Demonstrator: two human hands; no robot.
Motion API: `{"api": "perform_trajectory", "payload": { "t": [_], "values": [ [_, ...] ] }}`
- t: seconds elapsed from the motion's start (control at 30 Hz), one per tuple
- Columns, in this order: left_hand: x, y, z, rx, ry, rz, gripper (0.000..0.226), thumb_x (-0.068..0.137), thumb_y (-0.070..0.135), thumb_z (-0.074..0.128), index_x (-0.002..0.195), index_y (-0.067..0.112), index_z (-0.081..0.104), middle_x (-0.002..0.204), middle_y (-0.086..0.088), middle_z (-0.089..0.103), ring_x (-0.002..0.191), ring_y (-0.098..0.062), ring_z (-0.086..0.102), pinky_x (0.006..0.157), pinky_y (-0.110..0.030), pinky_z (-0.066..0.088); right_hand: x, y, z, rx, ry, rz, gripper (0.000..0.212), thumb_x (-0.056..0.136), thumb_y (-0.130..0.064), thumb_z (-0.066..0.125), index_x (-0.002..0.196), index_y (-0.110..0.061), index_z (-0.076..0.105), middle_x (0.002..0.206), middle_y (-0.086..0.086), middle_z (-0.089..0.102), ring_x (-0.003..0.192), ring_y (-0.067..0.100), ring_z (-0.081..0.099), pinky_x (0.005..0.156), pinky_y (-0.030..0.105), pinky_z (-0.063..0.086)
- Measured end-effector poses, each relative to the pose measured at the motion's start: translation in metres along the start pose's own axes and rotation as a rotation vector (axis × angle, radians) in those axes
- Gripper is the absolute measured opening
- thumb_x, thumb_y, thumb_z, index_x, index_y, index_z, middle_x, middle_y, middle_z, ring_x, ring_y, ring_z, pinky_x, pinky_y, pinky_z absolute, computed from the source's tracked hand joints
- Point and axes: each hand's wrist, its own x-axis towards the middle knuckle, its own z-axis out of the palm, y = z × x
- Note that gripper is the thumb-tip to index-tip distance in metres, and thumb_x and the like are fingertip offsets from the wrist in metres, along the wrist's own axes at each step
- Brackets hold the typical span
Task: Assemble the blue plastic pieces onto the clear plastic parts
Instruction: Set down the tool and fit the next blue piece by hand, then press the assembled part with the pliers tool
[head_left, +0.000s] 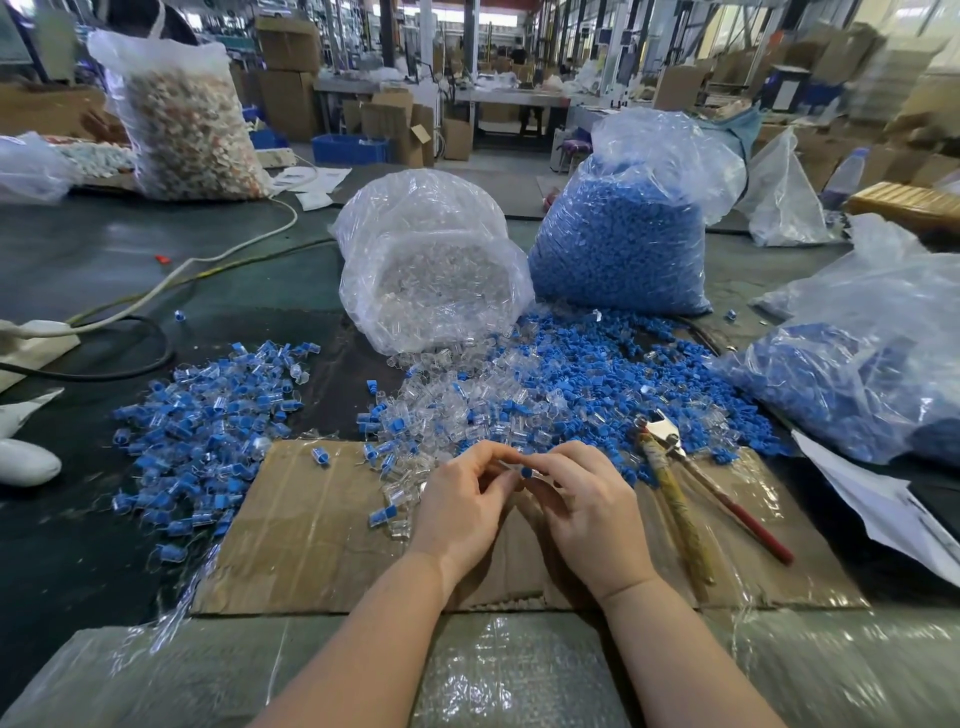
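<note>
My left hand (462, 504) and my right hand (587, 509) meet over a cardboard sheet (311, 540), fingertips together. Between them sits a small blue piece (525, 472), pinched by my right fingers; my left fingers pinch a clear part (506, 464) that is mostly hidden. Just beyond the hands lies a mixed heap of clear parts (441, 405) and loose blue pieces (623, 364). A pile of joined blue-and-clear pieces (208, 426) spreads at the left.
A bag of clear parts (431, 270) and a bag of blue pieces (618, 239) stand behind the heap; another blue-filled bag (862, 374) lies at the right. Pliers (670, 467) with long handles lie right of my hands. Cables (156, 291) cross the left.
</note>
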Motion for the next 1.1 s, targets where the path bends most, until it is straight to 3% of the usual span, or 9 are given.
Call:
{"api": "perform_trajectory", "payload": {
  "t": [0.23, 0.37, 0.5, 0.6, 0.7, 0.8, 0.93, 1.03, 1.1],
  "values": [
    [0.002, 0.002, 0.002, 0.025, 0.037, -0.007, 0.014, 0.087, 0.015, 0.063, 0.085, 0.029, 0.064, 0.076, 0.011, 0.067, 0.071, 0.004, 0.060, 0.066, -0.007, 0.045, 0.000, -0.001, -0.001, -0.011, -0.018, -0.034, 0.021, 0.075, -0.025, 0.074, 0.091, -0.012, 0.072, 0.082, 0.001, 0.063, 0.074, 0.021, 0.061, 0.065, 0.030, 0.051],
    [0.002, 0.003, 0.002, 0.009, 0.046, -0.031, 0.018, 0.086, 0.014, 0.064, 0.081, 0.031, 0.061, 0.076, 0.010, 0.065, 0.070, 0.004, 0.058, 0.064, -0.007, 0.045, 0.002, -0.004, -0.006, -0.110, 0.030, 0.028, 0.024, 0.074, -0.020, 0.069, 0.096, -0.010, 0.069, 0.089, 0.003, 0.064, 0.082, 0.025, 0.061, 0.075, 0.039, 0.048],
    [0.002, 0.004, 0.002, -0.008, 0.052, -0.052, 0.022, 0.087, 0.013, 0.062, 0.078, 0.033, 0.058, 0.074, 0.009, 0.063, 0.065, 0.006, 0.056, 0.060, -0.005, 0.043, 0.003, 0.002, -0.023, -0.405, 0.020, 0.379, 0.038, 0.086, -0.029, 0.063, 0.119, -0.011, 0.058, 0.113, 0.010, 0.061, 0.104, 0.028, 0.056, 0.090, 0.042, 0.040],
    [0.003, 0.005, 0.002, 0.002, 0.039, -0.058, 0.020, 0.087, 0.013, 0.061, 0.080, 0.032, 0.058, 0.077, 0.008, 0.063, 0.070, 0.000, 0.058, 0.062, -0.007, 0.044, 0.000, 0.018, -0.042, -0.662, -0.289, 0.796, 0.066, 0.092, -0.056, 0.033, 0.142, -0.014, 0.027, 0.143, 0.013, 0.038, 0.130, 0.029, 0.035, 0.106, 0.051, 0.025],
    [0.004, 0.007, 0.003, -0.001, 0.046, -0.065, 0.020, 0.088, 0.013, 0.060, 0.080, 0.031, 0.057, 0.077, 0.008, 0.063, 0.072, -0.002, 0.058, 0.063, -0.006, 0.044, -0.006, 0.031, -0.056, -0.638, -0.465, 0.981, 0.078, 0.089, -0.065, 0.025, 0.147, -0.014, 0.011, 0.151, 0.012, 0.024, 0.137, 0.032, 0.025, 0.107, 0.061, 0.012],
    [0.006, 0.009, 0.003, 0.007, 0.046, -0.081, 0.017, 0.088, 0.014, 0.060, 0.082, 0.029, 0.058, 0.077, 0.008, 0.063, 0.072, -0.002, 0.057, 0.062, -0.007, 0.044, -0.005, 0.030, -0.060, -0.670, -0.475, 0.937, 0.069, 0.092, -0.056, 0.033, 0.143, -0.013, 0.018, 0.146, 0.012, 0.032, 0.131, 0.030, 0.033, 0.105, 0.055, 0.023],
    [0.009, 0.014, -0.001, -0.087, 0.056, -0.132, 0.012, 0.089, 0.009, 0.058, 0.086, 0.021, 0.060, 0.083, -0.002, 0.065, 0.077, -0.012, 0.062, 0.069, -0.019, 0.051, 0.002, 0.020, -0.066, -0.695, -0.412, 0.803, 0.040, 0.094, -0.043, 0.040, 0.119, -0.011, 0.042, 0.125, 0.015, 0.047, 0.116, 0.030, 0.042, 0.091, 0.040, 0.040],
    [0.012, 0.018, -0.004, -0.200, 0.078, -0.185, 0.011, 0.089, 0.005, 0.057, 0.086, 0.016, 0.059, 0.081, -0.006, 0.065, 0.061, -0.003, 0.059, 0.056, -0.014, 0.049, 0.009, 0.010, -0.069, -0.652, -0.399, 0.669, 0.036, 0.094, -0.047, 0.039, 0.109, -0.015, 0.045, 0.115, 0.010, 0.050, 0.109, 0.026, 0.046, 0.090, 0.035, 0.041],
    [0.015, 0.020, -0.005, -0.327, 0.112, -0.258, 0.008, 0.089, 0.004, 0.056, 0.088, 0.012, 0.060, 0.079, -0.009, 0.066, 0.050, -0.002, 0.057, 0.048, -0.016, 0.047, 0.014, 0.001, -0.070, -0.429, -0.406, 0.610, 0.031, 0.095, -0.047, 0.038, 0.102, -0.019, 0.048, 0.104, 0.004, 0.052, 0.097, 0.019, 0.049, 0.083, 0.029, 0.043]
  ]
}}
